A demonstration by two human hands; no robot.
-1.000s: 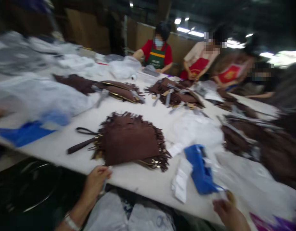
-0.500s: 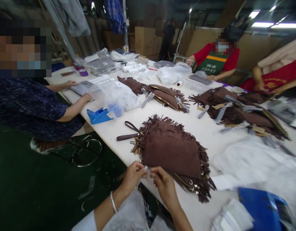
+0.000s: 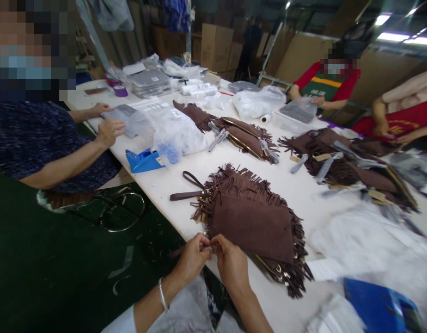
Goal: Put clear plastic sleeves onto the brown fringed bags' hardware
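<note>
My left hand (image 3: 193,256) and my right hand (image 3: 231,262) meet at the near edge of the table, fingertips pinched together. Whatever is between them is too small and covered to make out. A dark brown strip (image 3: 177,252) juts out to the left behind my left hand; I cannot tell whether it is held. Just beyond my fingers lies a pile of brown fringed suede bags (image 3: 251,226), the top one flat. A wrist strap (image 3: 187,196) loops out from the pile's left side, and gold clasps show at its lower right.
More fringed bags (image 3: 248,138) lie mid-table, others (image 3: 338,157) at right, with wrapped straps and tags. A blue tape dispenser (image 3: 144,162) stands on the left edge, white sheeting (image 3: 373,245) at right beside a blue object (image 3: 380,305). A co-worker (image 3: 50,143) sits left; two others work across.
My fingertips have drawn closer together, and the clear scrap seen between them is now hidden. The left co-worker's near hand has lifted back from the plastic bag. The view has shifted slightly.
</note>
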